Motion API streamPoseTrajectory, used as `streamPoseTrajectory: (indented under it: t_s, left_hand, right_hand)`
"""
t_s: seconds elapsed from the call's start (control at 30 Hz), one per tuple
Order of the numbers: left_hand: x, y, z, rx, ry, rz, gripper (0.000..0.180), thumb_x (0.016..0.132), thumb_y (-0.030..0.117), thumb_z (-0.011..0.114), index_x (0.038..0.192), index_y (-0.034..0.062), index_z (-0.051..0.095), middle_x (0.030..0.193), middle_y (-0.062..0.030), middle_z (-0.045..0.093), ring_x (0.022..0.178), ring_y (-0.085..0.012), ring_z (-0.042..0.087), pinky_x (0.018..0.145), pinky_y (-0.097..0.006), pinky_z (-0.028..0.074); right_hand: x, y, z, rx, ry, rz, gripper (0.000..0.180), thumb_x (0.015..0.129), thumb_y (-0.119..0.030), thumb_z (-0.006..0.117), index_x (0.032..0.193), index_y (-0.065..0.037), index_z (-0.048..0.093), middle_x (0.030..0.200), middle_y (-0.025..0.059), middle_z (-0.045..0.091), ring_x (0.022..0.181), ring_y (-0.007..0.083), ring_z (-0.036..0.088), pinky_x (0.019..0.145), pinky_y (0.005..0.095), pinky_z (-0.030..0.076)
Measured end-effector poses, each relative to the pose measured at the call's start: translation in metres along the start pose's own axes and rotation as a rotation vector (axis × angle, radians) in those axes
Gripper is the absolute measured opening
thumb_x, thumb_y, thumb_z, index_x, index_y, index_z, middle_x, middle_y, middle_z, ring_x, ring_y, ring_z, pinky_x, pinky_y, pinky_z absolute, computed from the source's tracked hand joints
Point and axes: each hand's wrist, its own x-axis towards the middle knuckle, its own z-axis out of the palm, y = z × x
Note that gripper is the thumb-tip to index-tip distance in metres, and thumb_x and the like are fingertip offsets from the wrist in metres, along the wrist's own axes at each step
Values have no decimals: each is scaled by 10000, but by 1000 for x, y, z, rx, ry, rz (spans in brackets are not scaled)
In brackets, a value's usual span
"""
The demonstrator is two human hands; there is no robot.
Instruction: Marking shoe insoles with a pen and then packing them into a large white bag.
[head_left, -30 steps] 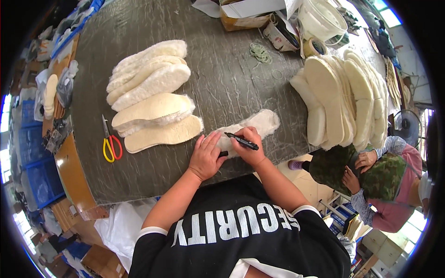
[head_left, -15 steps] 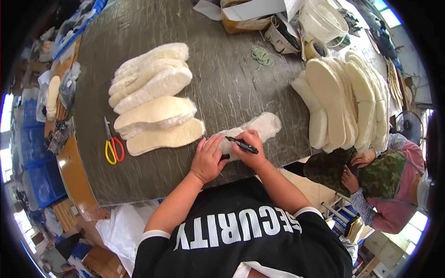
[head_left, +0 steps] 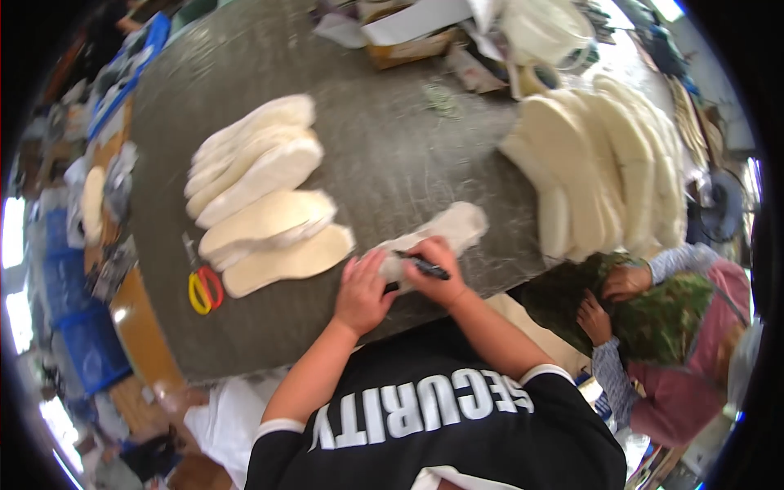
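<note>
The grey tabletop bears a row of pale insoles on its left half, with scissors between them and the left edge. One fleecy insole lies near the middle of the near edge, and an overlapping stack of insoles fills the right side. Toward the far edge sit a box, a bucket, a tape roll and a blurred tangle of green bands.
</note>
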Motion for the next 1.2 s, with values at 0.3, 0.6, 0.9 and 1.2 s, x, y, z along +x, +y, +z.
streamPoseTrajectory:
  t_s: [0.3,0.6,0.9,1.2]
  left_hand:
    - [4,1,-7,-62,-4,-43,253,718,223,678,840,41,552,1323,-167,464,1261,-318,402,1034,-500,273]
    - [-1,-6,-6,-13,-34,-48,246,744,251,666,836,47,563,1337,-156,456,1275,-300,389,1033,-501,274]
    - [-4,-9,-2,-19,-21,-40,231,735,237,669,824,52,563,1325,-163,466,1263,-314,399,1032,-501,274]
    - [-4,-10,-1,2,-21,-32,250,757,257,656,851,46,560,1333,-158,456,1270,-304,390,1031,-498,277]
  right_hand:
    - [12,-5,-1,-8,-56,44,192,636,-47,705,776,-98,584,677,64,611,630,270,565,699,349,426]
    - [8,2,10,13,-25,9,199,633,-57,726,786,-96,605,696,50,616,652,269,537,713,351,437]
    - [3,6,12,22,5,10,178,635,-49,706,762,-100,592,646,46,591,622,260,542,720,353,434]
    - [3,2,9,43,1,37,157,637,-31,683,737,-69,568,659,88,579,670,284,556,660,368,462]
